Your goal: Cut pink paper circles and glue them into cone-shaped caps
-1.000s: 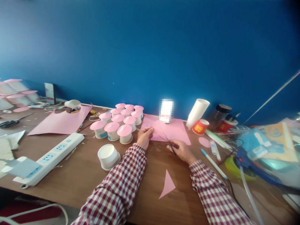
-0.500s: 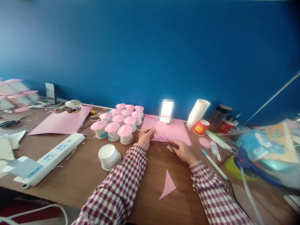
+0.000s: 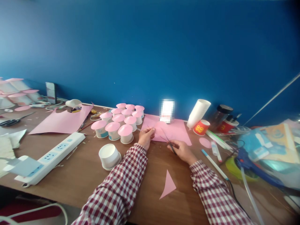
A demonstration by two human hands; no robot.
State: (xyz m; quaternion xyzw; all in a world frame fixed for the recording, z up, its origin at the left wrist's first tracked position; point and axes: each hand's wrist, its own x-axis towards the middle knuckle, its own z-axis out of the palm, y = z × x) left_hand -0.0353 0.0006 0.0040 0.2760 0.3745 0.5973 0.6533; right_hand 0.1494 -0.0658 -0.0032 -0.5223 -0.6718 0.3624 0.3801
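Observation:
My left hand (image 3: pixel 146 137) pinches a piece of pink paper (image 3: pixel 160 125) with a rounded edge, held over a larger pink sheet (image 3: pixel 181 132). The two pinks blend, so the held piece's full outline is hard to make out. In my right hand (image 3: pixel 182 150) is a pair of scissors (image 3: pixel 172 147), its blades pointing up and left toward the held paper. I cannot tell whether the blades touch it. A pink triangular scrap (image 3: pixel 168 185) lies on the table between my forearms. Left of my left hand stand several paper cups topped with pink discs (image 3: pixel 125 130).
Near my left forearm is an upturned white cup (image 3: pixel 108 153). A power strip (image 3: pixel 52 157) lies at the left, beside a cut pink sheet (image 3: pixel 62 122). On the right are a red cup (image 3: pixel 201 127), stacked white cups (image 3: pixel 198 112), a pink disc (image 3: pixel 205 142) and a blue glue gun (image 3: pixel 248 167).
The view has shifted very slightly. Both hands, the scissors and the held paper look almost the same as before.

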